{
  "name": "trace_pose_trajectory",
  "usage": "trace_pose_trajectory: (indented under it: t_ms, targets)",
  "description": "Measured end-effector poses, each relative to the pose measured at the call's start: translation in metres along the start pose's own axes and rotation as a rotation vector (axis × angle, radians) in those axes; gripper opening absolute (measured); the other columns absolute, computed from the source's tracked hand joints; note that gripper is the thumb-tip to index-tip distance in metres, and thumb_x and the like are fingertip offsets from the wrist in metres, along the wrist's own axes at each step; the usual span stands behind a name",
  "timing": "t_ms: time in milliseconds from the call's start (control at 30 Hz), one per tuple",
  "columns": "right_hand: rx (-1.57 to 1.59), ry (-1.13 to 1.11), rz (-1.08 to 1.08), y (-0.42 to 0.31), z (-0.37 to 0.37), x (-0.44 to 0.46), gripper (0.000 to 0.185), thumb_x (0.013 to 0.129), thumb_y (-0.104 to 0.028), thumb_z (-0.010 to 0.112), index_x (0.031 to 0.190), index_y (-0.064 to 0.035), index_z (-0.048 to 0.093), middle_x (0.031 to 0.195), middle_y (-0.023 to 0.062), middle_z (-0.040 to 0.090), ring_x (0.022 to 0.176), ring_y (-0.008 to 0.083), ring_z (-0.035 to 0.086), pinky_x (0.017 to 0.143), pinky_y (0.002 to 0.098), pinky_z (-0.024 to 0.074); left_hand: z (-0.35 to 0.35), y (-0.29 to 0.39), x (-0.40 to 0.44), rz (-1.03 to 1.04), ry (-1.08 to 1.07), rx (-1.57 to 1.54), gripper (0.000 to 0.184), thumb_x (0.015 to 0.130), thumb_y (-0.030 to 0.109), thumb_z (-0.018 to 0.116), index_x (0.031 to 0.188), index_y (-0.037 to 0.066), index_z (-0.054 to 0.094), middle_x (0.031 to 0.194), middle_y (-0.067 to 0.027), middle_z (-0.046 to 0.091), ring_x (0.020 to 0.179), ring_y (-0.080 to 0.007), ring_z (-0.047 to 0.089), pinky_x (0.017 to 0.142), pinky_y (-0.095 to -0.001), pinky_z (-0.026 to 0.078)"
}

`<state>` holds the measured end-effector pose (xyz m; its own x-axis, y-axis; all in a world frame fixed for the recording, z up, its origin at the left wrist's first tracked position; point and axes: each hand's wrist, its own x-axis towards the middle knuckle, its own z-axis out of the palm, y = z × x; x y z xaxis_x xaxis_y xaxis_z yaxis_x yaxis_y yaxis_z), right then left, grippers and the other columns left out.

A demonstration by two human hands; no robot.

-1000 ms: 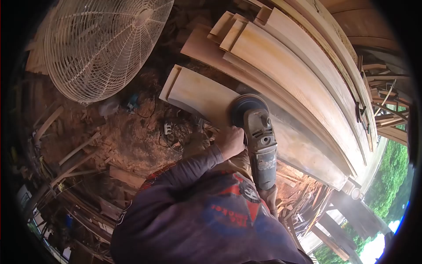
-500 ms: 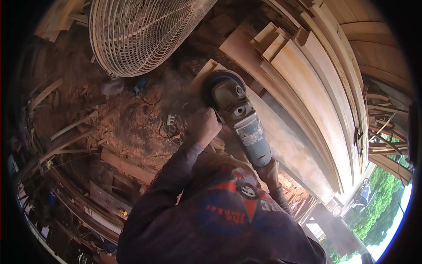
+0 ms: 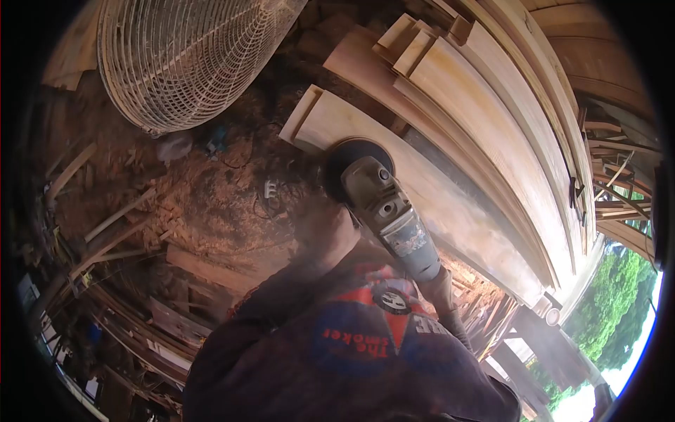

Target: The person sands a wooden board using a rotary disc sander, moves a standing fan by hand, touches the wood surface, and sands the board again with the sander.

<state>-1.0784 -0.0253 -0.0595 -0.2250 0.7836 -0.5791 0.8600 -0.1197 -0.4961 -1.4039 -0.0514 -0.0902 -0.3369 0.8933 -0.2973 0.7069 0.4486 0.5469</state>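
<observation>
Right hand grips the angle grinder at its rear; blurred left hand clasps its side; the fan is cropped.

Grey handheld grinder: matt casing, scuffed, worn; head metal-looking. Long pale board: wood, smooth, matt. Large round cage-like fan guard: metal-looking wire, dull. Dark red-printed shirt: matt cloth. Brown floor: rough, crumbly.

Left hand is showing blurred — grinder is covering part of the board — fan is extending past the top edge.
</observation>
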Motion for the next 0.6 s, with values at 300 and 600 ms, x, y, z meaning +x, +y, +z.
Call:
trace_pose_trajectory:
  t_ms: [300,600]
  targets:
    - [-0.036,0.054,0.144,0.101,-0.021,-0.072,0.043,0.076,-0.023,0.082,0.108,0.0033,0.071,0.095,0.0276,0.074,0.1,0.0394,0.073,0.077,0.0449,0.0593,0.043,0.065,-0.026,0.033,-0.587,-0.241,0.027,0.084,0.021,0.066,0.09,-0.005,0.068,0.091,-0.03,0.071,0.089,-0.0455,0.071,0.079,-0.0533,0.057]
    - [0.035,0.183,0.297,0.165,-0.018,-0.141,0.038,0.075,-0.024,0.084,0.092,0.0076,0.072,0.083,0.0296,0.072,0.089,0.0376,0.077,0.069,0.0434,0.0575,0.125,0.13,-0.049,0.368,-0.597,-0.19,0.025,0.078,0.018,0.066,0.085,-0.006,0.068,0.088,-0.0277,0.071,0.083,-0.0431,0.072,0.075,-0.0521,0.058]
